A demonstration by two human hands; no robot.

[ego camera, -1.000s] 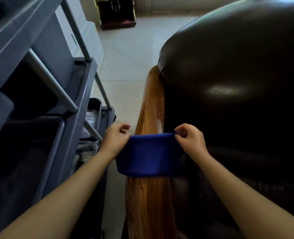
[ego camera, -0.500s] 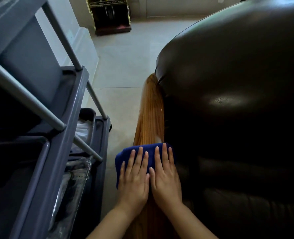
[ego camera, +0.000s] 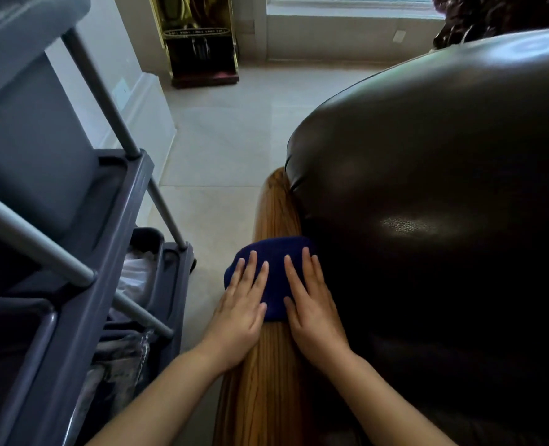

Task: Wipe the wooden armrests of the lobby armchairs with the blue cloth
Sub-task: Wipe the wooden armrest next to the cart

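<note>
A folded blue cloth [ego camera: 274, 268] lies across the top of a long wooden armrest [ego camera: 271, 210] that runs away from me beside a dark brown leather armchair [ego camera: 427, 188]. My left hand [ego camera: 241, 304] rests flat on the cloth's left half, fingers spread. My right hand [ego camera: 312, 300] rests flat on its right half, next to the leather. Both palms press down on the cloth; neither hand curls around it. The near part of the armrest shows bare wood between my wrists.
A grey cleaning cart [ego camera: 83, 259] with metal posts and shelves stands close on the left, with plastic bags in its lower tray. Pale tiled floor [ego camera: 221, 130] lies between the cart and the chair. A brass-framed stand [ego camera: 199, 40] sits by the far wall.
One second ago both hands held the cloth stretched by its top corners above the armrest. They then laid it down and pressed flat on it. Since then my hands have spread slightly apart.
</note>
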